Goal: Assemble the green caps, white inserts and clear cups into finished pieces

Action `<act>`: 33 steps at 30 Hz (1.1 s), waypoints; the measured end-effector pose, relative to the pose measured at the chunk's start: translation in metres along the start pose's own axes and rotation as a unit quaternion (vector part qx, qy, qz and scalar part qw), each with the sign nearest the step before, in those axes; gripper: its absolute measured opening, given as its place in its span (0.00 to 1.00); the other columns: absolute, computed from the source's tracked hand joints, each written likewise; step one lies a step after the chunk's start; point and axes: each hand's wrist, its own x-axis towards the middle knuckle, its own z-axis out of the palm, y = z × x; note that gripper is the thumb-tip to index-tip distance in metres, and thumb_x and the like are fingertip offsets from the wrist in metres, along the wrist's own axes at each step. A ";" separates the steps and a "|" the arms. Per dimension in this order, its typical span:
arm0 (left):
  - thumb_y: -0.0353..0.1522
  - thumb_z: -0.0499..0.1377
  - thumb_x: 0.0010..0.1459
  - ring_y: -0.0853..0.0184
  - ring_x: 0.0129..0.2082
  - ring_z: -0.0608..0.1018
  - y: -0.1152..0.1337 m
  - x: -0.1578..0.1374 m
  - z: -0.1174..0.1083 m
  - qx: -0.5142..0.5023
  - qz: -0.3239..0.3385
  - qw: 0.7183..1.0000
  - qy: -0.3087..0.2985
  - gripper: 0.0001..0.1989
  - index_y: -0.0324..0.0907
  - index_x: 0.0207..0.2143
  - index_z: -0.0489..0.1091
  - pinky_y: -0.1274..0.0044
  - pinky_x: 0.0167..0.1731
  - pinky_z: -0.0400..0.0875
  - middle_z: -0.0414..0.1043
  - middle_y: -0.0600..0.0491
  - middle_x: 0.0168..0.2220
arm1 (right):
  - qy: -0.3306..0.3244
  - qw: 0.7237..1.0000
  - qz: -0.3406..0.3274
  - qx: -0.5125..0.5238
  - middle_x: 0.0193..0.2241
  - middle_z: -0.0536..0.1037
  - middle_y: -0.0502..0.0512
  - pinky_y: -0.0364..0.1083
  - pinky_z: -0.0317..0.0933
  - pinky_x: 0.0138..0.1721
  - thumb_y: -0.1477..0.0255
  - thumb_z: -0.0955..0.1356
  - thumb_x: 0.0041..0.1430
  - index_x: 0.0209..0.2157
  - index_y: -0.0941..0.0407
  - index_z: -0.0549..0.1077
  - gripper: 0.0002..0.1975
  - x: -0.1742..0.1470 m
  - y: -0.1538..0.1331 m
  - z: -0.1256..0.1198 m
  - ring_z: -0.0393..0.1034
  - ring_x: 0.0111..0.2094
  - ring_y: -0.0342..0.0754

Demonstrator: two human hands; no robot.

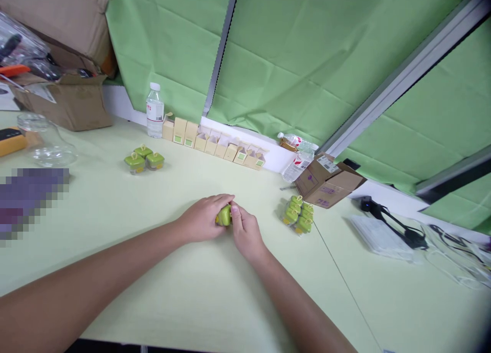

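At the middle of the table, a small container with a green lid point(223, 216) is held between both hands. My left hand point(203, 218) wraps round its left side, fingers curled over the far edge. From the right, my right hand point(246, 229) grips it, with the thumb near the lid's right edge; the other fingertips are hidden. Three like containers point(144, 159) with yellow loops on top stand together at the left. Another group of several green-lidded containers point(298, 215) stands to the right of my right hand.
A row of small cardboard boxes point(215, 144), several with raised flaps, lines the back edge beside an upright water bottle point(155, 111). A brown carton point(328, 181) and lying bottles point(297, 163) are back right. Cables point(452, 248) spread far right; a glass vessel point(46, 143) stands left.
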 end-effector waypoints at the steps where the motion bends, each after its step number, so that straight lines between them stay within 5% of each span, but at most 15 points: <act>1: 0.28 0.58 0.50 0.58 0.56 0.72 -0.003 0.001 0.000 -0.001 -0.008 1.000 -0.002 0.33 0.44 0.60 0.60 0.66 0.55 0.68 0.68 0.48 0.59 | 0.017 1.000 0.007 0.002 0.33 0.77 0.54 0.46 0.61 0.36 0.56 0.57 0.68 0.46 0.55 0.76 0.23 0.001 0.002 -0.002 0.70 0.33 0.48; 5: 0.31 0.60 0.51 0.59 0.49 0.76 -0.022 0.005 -0.008 -0.013 -0.098 0.994 0.040 0.25 0.46 0.53 0.66 0.70 0.49 0.71 0.72 0.51 0.52 | 0.096 0.977 0.103 0.157 0.41 0.79 0.59 0.50 0.69 0.36 0.51 0.62 0.63 0.48 0.54 0.75 0.24 0.010 0.007 -0.015 0.75 0.37 0.52; 9: 0.44 0.63 0.50 0.58 0.49 0.74 -0.041 0.010 -0.022 0.029 -0.179 0.976 0.120 0.21 0.45 0.45 0.70 0.68 0.50 0.69 0.69 0.49 0.47 | 0.115 0.888 0.242 0.373 0.37 0.80 0.58 0.46 0.71 0.28 0.57 0.61 0.66 0.42 0.57 0.73 0.18 0.022 0.010 -0.035 0.76 0.29 0.47; 12: 0.50 0.63 0.48 0.56 0.47 0.74 -0.047 0.012 -0.027 0.080 -0.232 0.963 0.112 0.23 0.46 0.41 0.71 0.64 0.48 0.67 0.69 0.50 0.43 | 0.120 0.818 0.333 0.453 0.32 0.79 0.57 0.41 0.67 0.23 0.62 0.58 0.68 0.37 0.58 0.72 0.17 0.027 0.012 -0.043 0.75 0.26 0.44; 14: 0.52 0.63 0.47 0.55 0.45 0.74 -0.049 0.011 -0.026 0.099 -0.244 0.961 0.089 0.24 0.46 0.41 0.70 0.62 0.48 0.64 0.71 0.51 0.41 | 0.105 0.800 0.349 0.476 0.30 0.79 0.57 0.40 0.65 0.22 0.62 0.61 0.67 0.36 0.57 0.71 0.15 0.028 0.014 -0.043 0.74 0.25 0.44; 17: 0.49 0.63 0.48 0.55 0.46 0.74 -0.052 0.009 -0.024 0.110 -0.235 0.963 0.064 0.24 0.47 0.43 0.68 0.61 0.49 0.62 0.73 0.51 0.43 | 0.075 0.815 0.317 0.479 0.32 0.79 0.55 0.41 0.66 0.26 0.67 0.68 0.58 0.37 0.55 0.69 0.07 0.025 0.014 -0.039 0.74 0.27 0.44; 22: 0.43 0.62 0.51 0.51 0.52 0.71 -0.054 0.009 -0.026 0.148 -0.216 0.961 0.085 0.23 0.46 0.48 0.66 0.58 0.51 0.60 0.71 0.47 0.50 | 0.049 0.865 0.278 0.416 0.35 0.80 0.53 0.41 0.64 0.29 0.76 0.73 0.44 0.37 0.54 0.69 0.16 0.019 0.011 -0.033 0.74 0.31 0.45; 27: 0.35 0.58 0.56 0.56 0.57 0.67 -0.035 0.009 -0.032 0.110 -0.050 0.980 0.156 0.19 0.45 0.51 0.64 0.63 0.57 0.60 0.68 0.48 0.54 | -0.004 0.891 0.269 0.364 0.33 0.77 0.50 0.41 0.61 0.32 0.69 0.78 0.44 0.38 0.55 0.73 0.18 0.017 0.006 -0.026 0.70 0.29 0.41; 30: 0.30 0.57 0.55 0.58 0.57 0.66 -0.017 0.006 -0.034 0.065 0.043 0.991 0.111 0.22 0.44 0.53 0.64 0.65 0.58 0.61 0.67 0.47 0.55 | -0.031 0.893 0.268 0.359 0.33 0.77 0.50 0.41 0.60 0.32 0.68 0.79 0.42 0.42 0.55 0.75 0.23 0.015 0.002 -0.024 0.68 0.29 0.40; 33: 0.28 0.57 0.53 0.56 0.60 0.65 -0.002 0.002 -0.031 0.050 0.070 0.995 0.049 0.28 0.45 0.58 0.62 0.63 0.60 0.59 0.64 0.47 0.58 | -0.062 0.890 0.269 0.364 0.33 0.77 0.50 0.41 0.60 0.32 0.67 0.78 0.44 0.44 0.55 0.75 0.24 0.013 -0.001 -0.025 0.69 0.29 0.40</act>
